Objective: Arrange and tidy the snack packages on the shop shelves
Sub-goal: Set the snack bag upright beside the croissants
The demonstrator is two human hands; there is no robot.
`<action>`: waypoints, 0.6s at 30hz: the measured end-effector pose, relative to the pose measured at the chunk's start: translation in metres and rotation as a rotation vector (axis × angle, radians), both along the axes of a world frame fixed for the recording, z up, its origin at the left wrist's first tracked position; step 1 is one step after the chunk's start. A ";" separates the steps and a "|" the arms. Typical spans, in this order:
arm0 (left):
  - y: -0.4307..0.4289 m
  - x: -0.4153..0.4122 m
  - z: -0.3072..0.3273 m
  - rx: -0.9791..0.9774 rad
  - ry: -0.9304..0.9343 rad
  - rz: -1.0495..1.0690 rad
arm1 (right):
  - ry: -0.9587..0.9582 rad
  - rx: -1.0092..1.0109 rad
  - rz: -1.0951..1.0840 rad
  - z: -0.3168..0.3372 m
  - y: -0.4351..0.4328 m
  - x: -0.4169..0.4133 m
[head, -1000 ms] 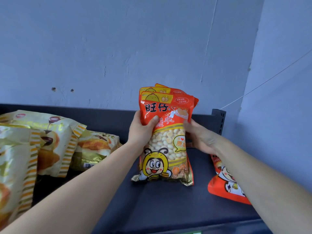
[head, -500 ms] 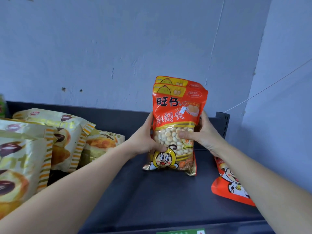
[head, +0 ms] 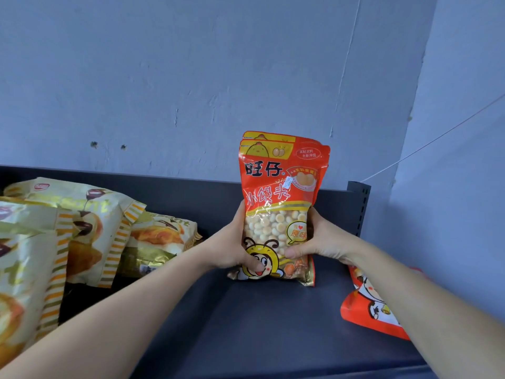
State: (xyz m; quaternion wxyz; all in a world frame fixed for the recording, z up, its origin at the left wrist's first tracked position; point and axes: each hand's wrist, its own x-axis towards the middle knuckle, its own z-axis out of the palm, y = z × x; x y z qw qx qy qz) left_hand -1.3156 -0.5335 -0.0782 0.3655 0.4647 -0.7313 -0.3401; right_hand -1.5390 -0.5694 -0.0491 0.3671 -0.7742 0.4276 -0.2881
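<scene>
a: head view. where are the red packs?
b: the red packs [head: 281,187] stand upright toward the back of the shelf [head: 259,329], bottoms on its dark surface. there are at least two, one behind the other, and the rear one's top edge shows above the front one.
a: and the hands?
b: the left hand [head: 232,250] holds the stack's left edge, thumb across the front on the cartoon bee. the right hand [head: 319,242] holds the right edge, thumb on the front just under the clear window. each grip is clamped on the packs, one on each side.
a: what else is on the shelf?
b: gold bags [head: 82,222] are piled at the left, apart from the packs. a croissant bag [head: 161,239] lies flat to their right, near the left forearm. a flat pack [head: 366,310], also red, lies at the right, partly hidden by the right forearm.
a: behind it all?
b: a pale blue wall [head: 191,77]. a dark slotted post [head: 359,209] stands at the shelf's right rear corner, near the packs. a thin wire [head: 437,138] runs up and to the right from around its top.
</scene>
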 end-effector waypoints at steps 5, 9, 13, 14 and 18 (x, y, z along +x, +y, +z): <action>-0.002 0.000 -0.001 0.038 -0.087 0.098 | 0.098 0.034 -0.008 0.001 -0.003 0.004; 0.004 -0.002 0.002 0.041 -0.127 0.160 | 0.193 0.050 -0.037 0.007 0.008 -0.002; 0.013 -0.005 0.004 0.009 -0.133 0.212 | 0.082 0.076 -0.156 0.024 0.032 -0.026; 0.015 -0.006 0.005 0.001 -0.131 0.223 | 0.047 0.049 -0.258 0.030 0.037 -0.034; 0.022 -0.013 0.006 -0.057 -0.128 0.249 | 0.364 -0.047 -0.794 0.032 0.029 -0.082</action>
